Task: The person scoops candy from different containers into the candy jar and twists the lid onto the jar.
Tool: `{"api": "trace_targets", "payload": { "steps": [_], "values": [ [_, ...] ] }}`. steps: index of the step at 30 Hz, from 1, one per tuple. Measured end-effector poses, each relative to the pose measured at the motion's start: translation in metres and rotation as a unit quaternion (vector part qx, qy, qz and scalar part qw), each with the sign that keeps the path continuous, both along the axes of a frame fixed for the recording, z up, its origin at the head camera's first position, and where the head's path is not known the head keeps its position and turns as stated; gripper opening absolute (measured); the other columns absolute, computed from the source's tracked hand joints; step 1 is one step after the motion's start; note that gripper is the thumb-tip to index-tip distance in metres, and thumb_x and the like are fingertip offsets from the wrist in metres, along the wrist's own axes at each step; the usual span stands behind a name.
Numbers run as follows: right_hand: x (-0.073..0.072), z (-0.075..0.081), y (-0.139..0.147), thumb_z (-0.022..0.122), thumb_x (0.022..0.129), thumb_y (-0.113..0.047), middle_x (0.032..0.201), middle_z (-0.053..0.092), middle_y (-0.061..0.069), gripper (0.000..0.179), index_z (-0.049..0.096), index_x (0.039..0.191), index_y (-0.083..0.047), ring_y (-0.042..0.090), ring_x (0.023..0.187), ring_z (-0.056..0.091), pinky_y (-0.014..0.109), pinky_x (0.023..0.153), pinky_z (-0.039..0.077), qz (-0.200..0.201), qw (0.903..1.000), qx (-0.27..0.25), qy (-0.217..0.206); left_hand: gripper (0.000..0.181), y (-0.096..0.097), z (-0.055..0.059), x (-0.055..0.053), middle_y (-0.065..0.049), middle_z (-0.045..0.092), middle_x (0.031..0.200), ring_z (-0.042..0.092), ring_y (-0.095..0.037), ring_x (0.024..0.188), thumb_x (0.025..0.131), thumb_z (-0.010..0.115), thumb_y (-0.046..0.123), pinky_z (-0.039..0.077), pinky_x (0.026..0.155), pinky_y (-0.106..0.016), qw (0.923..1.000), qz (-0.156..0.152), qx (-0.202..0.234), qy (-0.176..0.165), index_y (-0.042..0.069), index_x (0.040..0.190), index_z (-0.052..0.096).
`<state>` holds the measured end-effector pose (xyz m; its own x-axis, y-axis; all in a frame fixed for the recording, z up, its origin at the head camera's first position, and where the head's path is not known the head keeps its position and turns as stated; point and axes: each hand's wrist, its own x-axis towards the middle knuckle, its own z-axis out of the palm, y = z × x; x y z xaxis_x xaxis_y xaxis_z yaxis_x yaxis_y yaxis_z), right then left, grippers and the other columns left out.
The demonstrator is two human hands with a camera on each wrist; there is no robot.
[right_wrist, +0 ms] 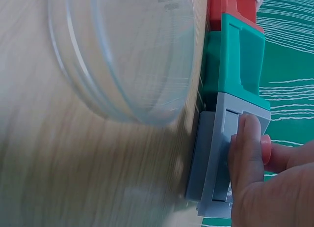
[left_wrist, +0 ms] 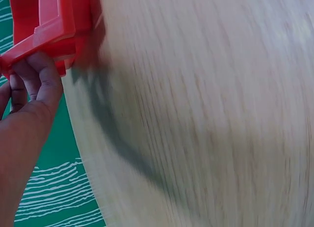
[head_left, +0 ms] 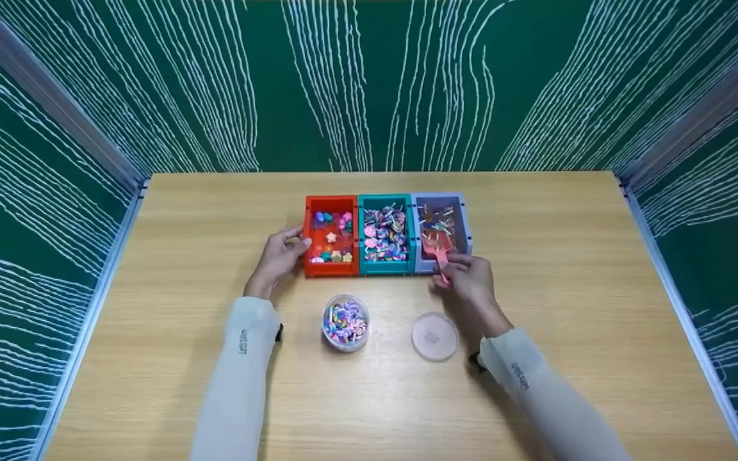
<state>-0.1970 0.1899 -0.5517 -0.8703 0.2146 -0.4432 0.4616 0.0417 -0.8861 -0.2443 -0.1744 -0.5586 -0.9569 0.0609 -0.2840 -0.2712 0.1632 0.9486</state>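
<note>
My left hand (head_left: 279,256) grips the left wall of a red bin (head_left: 309,269), thumb at the rim; in the left wrist view its fingers curl under the red edge. In my right hand (head_left: 475,278) is the handle of a small pink scoop (head_left: 436,245), its blade inside the lilac-grey bin (head_left: 467,240) over small charms. The right wrist view shows those fingers at the grey bin's front edge (right_wrist: 221,153), with most of the scoop hidden. Between them stands a teal bin (head_left: 416,256) full of lollipop-shaped charms. Several flower and star charms lie scattered in the red bin.
Nearer the front of the wooden table (head_left: 369,410), a clear round tub (head_left: 326,330) holds swirled, colourful pieces. A round clear lid (head_left: 435,336) lies flat to its right, close by the right wrist. Green walls with white lines enclose the table's back and sides.
</note>
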Motion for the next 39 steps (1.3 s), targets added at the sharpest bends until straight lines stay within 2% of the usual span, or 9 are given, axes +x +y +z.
{"api": "trace_targets", "payload": {
  "steps": [6, 13, 15, 18, 21, 24, 28, 34, 39],
  "values": [
    [0.002, -0.003, 0.000, 0.058, 0.104, 0.003, 0.126, 0.069, 0.030, 0.035, 0.061, 0.138, 0.011, 0.013, 0.076, 0.074, 0.025, 0.071, 0.062, 0.013, 0.9997, 0.018, -0.009, 0.054, -0.001, 0.000, 0.004, -0.017, 0.053, 0.148, 0.057, -0.028, 0.111, 0.107, 0.061, 0.006, 0.055, 0.090, -0.027, 0.9991, -0.017, -0.038, 0.005, 0.004, 0.159, 0.045],
    [0.001, -0.003, -0.004, 0.059, 0.103, 0.007, 0.117, 0.070, 0.030, 0.037, 0.057, 0.139, 0.015, 0.013, 0.068, 0.073, 0.027, 0.070, 0.063, -0.001, 0.9998, -0.017, -0.009, 0.056, -0.005, 0.000, 0.007, -0.016, 0.054, 0.148, 0.054, -0.023, 0.107, 0.107, 0.062, 0.009, 0.052, 0.083, -0.029, 0.9966, -0.030, -0.076, 0.005, 0.006, 0.160, 0.043],
    [-0.001, -0.002, -0.005, 0.058, 0.103, 0.008, 0.116, 0.070, 0.030, 0.037, 0.057, 0.139, 0.015, 0.014, 0.068, 0.073, 0.029, 0.071, 0.063, -0.004, 0.9997, -0.022, -0.011, 0.055, -0.006, 0.001, 0.006, -0.017, 0.052, 0.152, 0.054, -0.023, 0.109, 0.107, 0.061, 0.009, 0.051, 0.087, -0.029, 0.9966, -0.029, -0.077, 0.006, 0.004, 0.159, 0.044],
    [-0.007, 0.001, -0.007, 0.058, 0.103, 0.007, 0.117, 0.071, 0.028, 0.036, 0.058, 0.139, 0.013, 0.014, 0.070, 0.074, 0.029, 0.073, 0.063, -0.001, 0.9997, -0.008, -0.022, 0.055, -0.008, 0.003, 0.003, -0.017, 0.046, 0.160, 0.052, -0.026, 0.121, 0.107, 0.062, 0.008, 0.049, 0.107, -0.035, 0.9971, -0.027, -0.072, 0.001, 0.003, 0.159, 0.044],
    [-0.014, 0.003, -0.010, 0.058, 0.104, 0.006, 0.112, 0.072, 0.024, 0.034, 0.060, 0.137, 0.011, 0.012, 0.069, 0.073, 0.027, 0.071, 0.063, -0.006, 0.9997, -0.001, -0.025, 0.054, -0.009, 0.004, 0.002, -0.017, 0.041, 0.165, 0.050, -0.028, 0.129, 0.107, 0.062, 0.008, 0.042, 0.118, -0.041, 0.9973, -0.025, -0.069, -0.003, 0.004, 0.158, 0.045],
    [-0.020, 0.003, -0.013, 0.059, 0.102, 0.008, 0.109, 0.072, 0.024, 0.034, 0.061, 0.135, 0.013, 0.011, 0.065, 0.072, 0.025, 0.068, 0.062, -0.019, 0.9997, -0.010, -0.015, 0.054, -0.009, 0.003, 0.001, -0.018, 0.045, 0.161, 0.052, -0.028, 0.125, 0.107, 0.061, 0.008, 0.046, 0.113, -0.041, 0.9975, -0.024, -0.067, -0.004, 0.004, 0.158, 0.045],
    [-0.024, 0.002, -0.016, 0.057, 0.102, 0.009, 0.120, 0.069, 0.030, 0.037, 0.060, 0.138, 0.013, 0.011, 0.066, 0.071, 0.025, 0.069, 0.062, -0.022, 0.9995, -0.018, -0.015, 0.054, -0.007, 0.002, 0.001, -0.017, 0.046, 0.160, 0.055, -0.028, 0.125, 0.107, 0.061, 0.008, 0.050, 0.108, -0.037, 0.9975, -0.022, -0.067, -0.005, 0.005, 0.159, 0.044],
    [-0.022, -0.001, -0.013, 0.056, 0.106, 0.004, 0.131, 0.067, 0.028, 0.038, 0.060, 0.143, 0.004, 0.012, 0.074, 0.073, 0.025, 0.074, 0.062, -0.032, 0.9988, -0.006, -0.036, 0.056, 0.000, 0.003, 0.000, -0.013, 0.044, 0.163, 0.057, -0.032, 0.129, 0.108, 0.061, 0.010, 0.051, 0.110, -0.042, 0.9984, -0.015, -0.051, -0.021, 0.010, 0.160, 0.044],
    [-0.019, 0.000, -0.011, 0.056, 0.104, 0.006, 0.133, 0.066, 0.033, 0.037, 0.060, 0.141, 0.009, 0.010, 0.072, 0.072, 0.024, 0.072, 0.062, -0.039, 0.9990, -0.020, -0.009, 0.055, 0.001, 0.005, -0.002, -0.016, 0.037, 0.167, 0.049, -0.034, 0.139, 0.107, 0.062, 0.009, 0.042, 0.119, -0.044, 0.9984, -0.008, -0.055, -0.012, 0.006, 0.159, 0.044]
  ]
}}
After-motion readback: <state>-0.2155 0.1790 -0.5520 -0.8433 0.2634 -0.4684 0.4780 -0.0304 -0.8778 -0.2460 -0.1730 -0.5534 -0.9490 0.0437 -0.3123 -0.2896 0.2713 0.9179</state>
